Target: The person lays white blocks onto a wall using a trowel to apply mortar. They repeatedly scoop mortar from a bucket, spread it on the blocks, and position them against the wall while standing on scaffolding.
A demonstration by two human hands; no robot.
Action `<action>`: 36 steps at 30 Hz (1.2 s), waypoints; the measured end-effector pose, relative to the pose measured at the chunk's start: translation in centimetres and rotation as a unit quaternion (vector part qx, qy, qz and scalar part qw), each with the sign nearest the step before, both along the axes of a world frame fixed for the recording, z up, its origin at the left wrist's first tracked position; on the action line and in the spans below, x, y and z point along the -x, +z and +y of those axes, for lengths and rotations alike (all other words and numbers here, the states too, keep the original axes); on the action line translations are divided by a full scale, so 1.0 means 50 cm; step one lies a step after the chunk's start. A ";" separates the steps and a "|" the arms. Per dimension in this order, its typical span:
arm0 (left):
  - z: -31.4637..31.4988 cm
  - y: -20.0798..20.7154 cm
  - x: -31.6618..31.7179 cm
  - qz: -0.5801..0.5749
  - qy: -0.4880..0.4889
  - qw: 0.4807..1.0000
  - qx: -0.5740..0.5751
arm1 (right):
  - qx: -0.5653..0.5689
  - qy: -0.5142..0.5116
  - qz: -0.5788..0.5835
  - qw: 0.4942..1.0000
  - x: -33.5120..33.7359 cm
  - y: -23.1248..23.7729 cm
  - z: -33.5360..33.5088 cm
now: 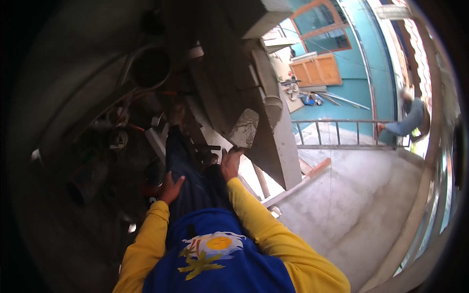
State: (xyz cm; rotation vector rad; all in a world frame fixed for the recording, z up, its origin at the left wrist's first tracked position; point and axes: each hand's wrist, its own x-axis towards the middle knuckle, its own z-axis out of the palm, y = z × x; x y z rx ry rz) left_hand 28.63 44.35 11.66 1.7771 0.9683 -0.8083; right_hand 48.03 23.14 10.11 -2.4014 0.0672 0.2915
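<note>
My right hand [230,164] is closed round the handle end of a trowel [244,129], which points up and away from me. Its flat blade is smeared with grey mortar and lies in front of a grey concrete beam [281,151]. On the dark trousers [188,195] over my leg rests my left hand [172,189], thumb stretched out, with nothing visible in it. Both forearms wear yellow sleeves. The trowel's handle is mostly hidden by my fingers.
A metal ladder [337,146] lies across the right side, where another person's grey-blue sleeve [413,119] shows. Beyond it are an orange wooden door panel [317,71] and a teal wall [361,88]. A wooden plank [298,183] borders the concrete floor [342,205]. Deep shadow covers the left.
</note>
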 end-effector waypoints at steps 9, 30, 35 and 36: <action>0.067 0.069 -0.160 0.130 0.021 0.991 -0.035 | -0.030 0.254 0.049 0.965 -0.226 0.035 0.269; 0.238 0.050 -0.361 0.114 0.157 0.981 0.023 | 0.216 0.634 0.083 0.738 -0.601 -0.746 1.027; 0.243 0.056 -0.377 0.149 0.113 0.982 0.032 | 0.003 0.332 0.166 0.929 -0.529 -0.652 0.942; 0.235 0.052 -0.376 0.156 0.105 0.982 0.028 | 0.011 0.333 0.139 0.933 -0.524 -0.627 0.927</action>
